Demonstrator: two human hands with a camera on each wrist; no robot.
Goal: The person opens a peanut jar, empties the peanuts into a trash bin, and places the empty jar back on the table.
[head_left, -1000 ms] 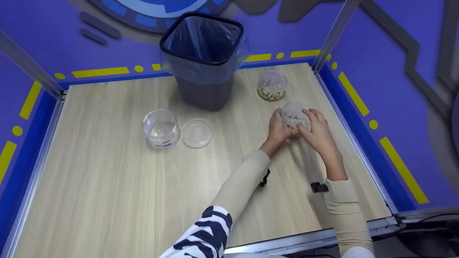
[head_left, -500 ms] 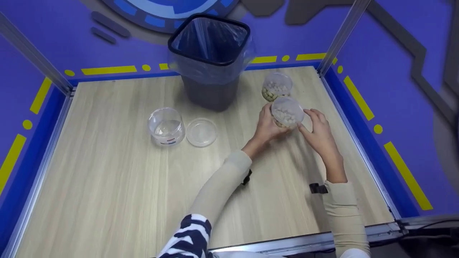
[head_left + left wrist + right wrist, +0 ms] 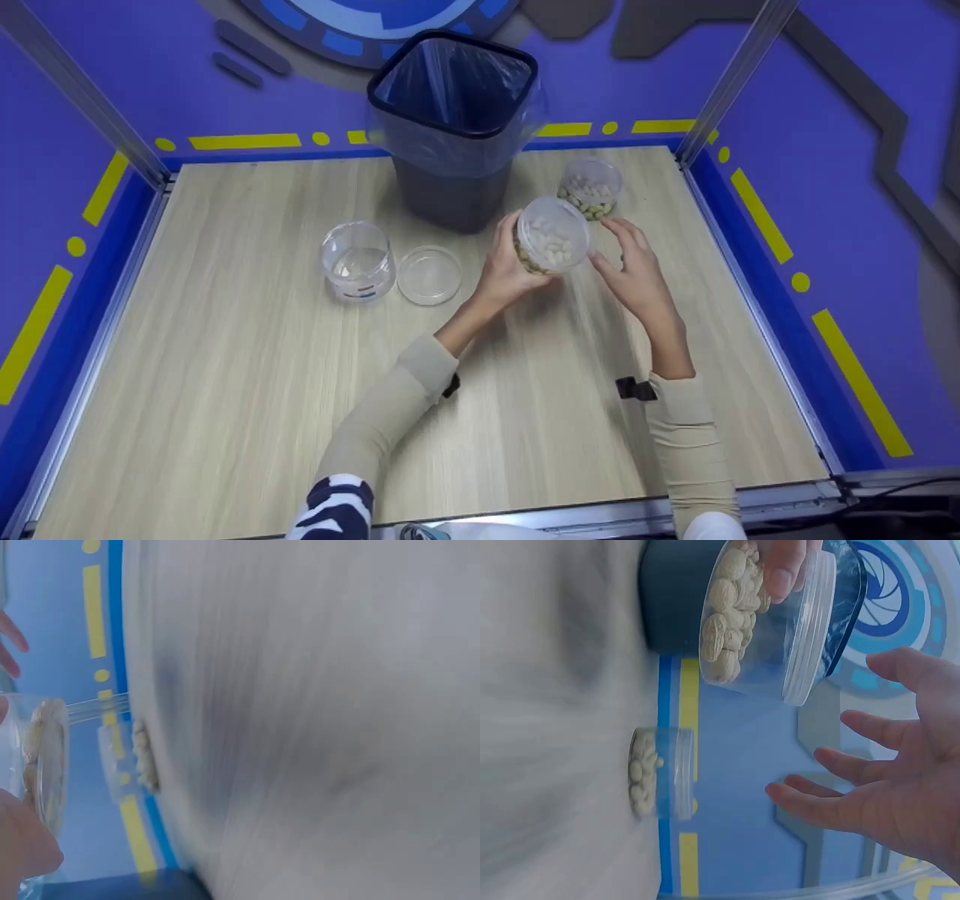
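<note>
My left hand (image 3: 504, 268) grips a clear round jar (image 3: 553, 234) above the table, tilted with its top towards me. Through its wall in the right wrist view, peanuts (image 3: 731, 611) fill the lower part, and a lid appears to cap it. Beside it on the right is my right hand (image 3: 636, 274), its fingers spread and holding nothing. The right wrist view shows a gap between that hand and the jar. Behind them a second clear jar (image 3: 590, 187), partly filled with similar nuts, stands on the table.
An open clear jar (image 3: 358, 262) stands left of centre, with a loose round lid (image 3: 429, 276) flat beside it. A dark bin (image 3: 454, 187) with a plastic liner is at the back. Blue panels (image 3: 810, 195) border the table (image 3: 225, 390).
The jar of peanuts has moved left in my left hand, away from the second jar. My right hand, earlier against it, has come off and its fingers have opened. The view has shifted slightly.
</note>
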